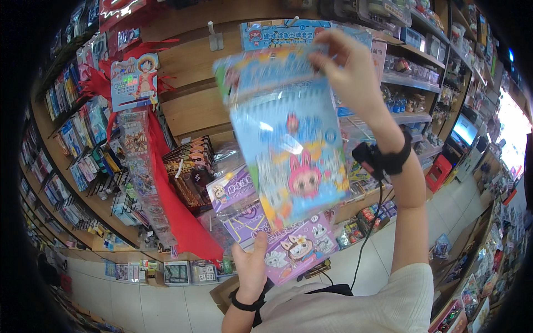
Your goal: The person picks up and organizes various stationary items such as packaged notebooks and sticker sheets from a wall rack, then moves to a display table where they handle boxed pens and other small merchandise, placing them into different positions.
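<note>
My right hand is raised and pinches the top edge of a blue packaged coloring set in clear plastic. A pink cartoon figure with long ears is printed on its cover. Lower down, my left hand grips a purple packaged coloring set by its left side, with the thumb on top. The blue set hangs in front of the purple one and hides part of it. Another blue package hangs on the wooden display wall behind my right hand.
A bare metal hook sticks out of the wooden wall. Red fabric strips hang beside a strip of small packets. Dark boxes stand on the shelf. Packed shelves line both sides, and a red stool stands at the right.
</note>
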A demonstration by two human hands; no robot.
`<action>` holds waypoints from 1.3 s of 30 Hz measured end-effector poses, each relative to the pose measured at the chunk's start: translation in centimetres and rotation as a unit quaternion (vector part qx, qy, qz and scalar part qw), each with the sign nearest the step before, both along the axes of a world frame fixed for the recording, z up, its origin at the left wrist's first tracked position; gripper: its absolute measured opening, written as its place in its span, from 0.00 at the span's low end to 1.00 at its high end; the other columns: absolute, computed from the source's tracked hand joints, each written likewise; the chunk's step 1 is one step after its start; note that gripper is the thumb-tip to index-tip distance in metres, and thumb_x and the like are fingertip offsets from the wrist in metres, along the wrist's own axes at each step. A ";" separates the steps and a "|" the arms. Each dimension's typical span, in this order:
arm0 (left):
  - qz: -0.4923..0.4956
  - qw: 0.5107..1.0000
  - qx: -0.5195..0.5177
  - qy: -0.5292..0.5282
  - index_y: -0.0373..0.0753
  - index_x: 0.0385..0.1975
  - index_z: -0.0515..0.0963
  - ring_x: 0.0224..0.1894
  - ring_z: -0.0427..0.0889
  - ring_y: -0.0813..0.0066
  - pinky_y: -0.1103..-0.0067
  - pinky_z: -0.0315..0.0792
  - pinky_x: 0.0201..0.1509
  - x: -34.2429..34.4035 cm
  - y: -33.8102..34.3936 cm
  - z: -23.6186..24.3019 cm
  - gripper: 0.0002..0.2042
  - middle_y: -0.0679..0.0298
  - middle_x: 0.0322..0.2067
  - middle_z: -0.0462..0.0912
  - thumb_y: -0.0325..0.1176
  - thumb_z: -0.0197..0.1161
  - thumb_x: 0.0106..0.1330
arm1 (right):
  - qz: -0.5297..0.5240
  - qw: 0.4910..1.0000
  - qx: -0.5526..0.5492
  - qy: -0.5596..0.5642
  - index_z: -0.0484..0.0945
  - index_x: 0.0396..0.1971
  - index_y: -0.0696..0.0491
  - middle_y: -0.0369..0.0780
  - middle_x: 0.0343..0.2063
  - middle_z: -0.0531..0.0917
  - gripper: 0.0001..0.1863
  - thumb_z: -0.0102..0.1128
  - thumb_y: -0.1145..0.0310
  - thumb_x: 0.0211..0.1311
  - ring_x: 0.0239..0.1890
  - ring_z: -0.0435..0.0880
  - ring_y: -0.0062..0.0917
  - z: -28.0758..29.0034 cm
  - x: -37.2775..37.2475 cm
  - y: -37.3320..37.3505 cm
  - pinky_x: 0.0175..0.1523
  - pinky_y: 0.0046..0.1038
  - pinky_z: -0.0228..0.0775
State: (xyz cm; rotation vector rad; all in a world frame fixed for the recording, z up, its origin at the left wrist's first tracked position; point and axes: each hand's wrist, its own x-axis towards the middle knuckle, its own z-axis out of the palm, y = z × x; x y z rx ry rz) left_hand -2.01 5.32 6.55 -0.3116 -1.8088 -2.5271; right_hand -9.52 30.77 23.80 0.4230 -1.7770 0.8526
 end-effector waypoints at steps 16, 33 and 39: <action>0.047 0.996 0.072 -0.025 0.32 0.45 0.63 0.42 0.71 0.77 0.78 0.65 0.49 1.3 -1.8 -2.0 0.16 0.61 0.42 0.71 0.25 0.58 0.59 | -0.030 0.992 -0.115 0.047 0.73 0.27 0.62 0.37 0.19 0.76 0.07 0.57 0.75 0.50 0.21 0.74 0.16 2.6 -2.5 5.1 0.22 0.19 0.66; 0.060 0.993 0.089 -0.041 0.34 0.50 0.59 0.45 0.71 0.71 0.74 0.66 0.50 2.2 0.1 -0.6 0.21 0.58 0.45 0.69 0.28 0.58 0.60 | -0.038 0.994 -0.095 0.035 0.76 0.24 0.64 0.42 0.17 0.78 0.10 0.57 0.72 0.42 0.22 0.75 0.20 3.2 -1.3 7.1 0.29 0.22 0.66; 0.096 0.990 0.096 -0.041 0.33 0.48 0.61 0.43 0.73 0.72 0.75 0.67 0.49 1.7 -0.9 0.6 0.18 0.58 0.43 0.71 0.28 0.57 0.60 | -0.106 0.989 -0.105 0.013 0.76 0.24 0.61 0.44 0.18 0.77 0.08 0.53 0.75 0.42 0.22 0.75 0.26 2.7 -2.7 4.4 0.30 0.25 0.67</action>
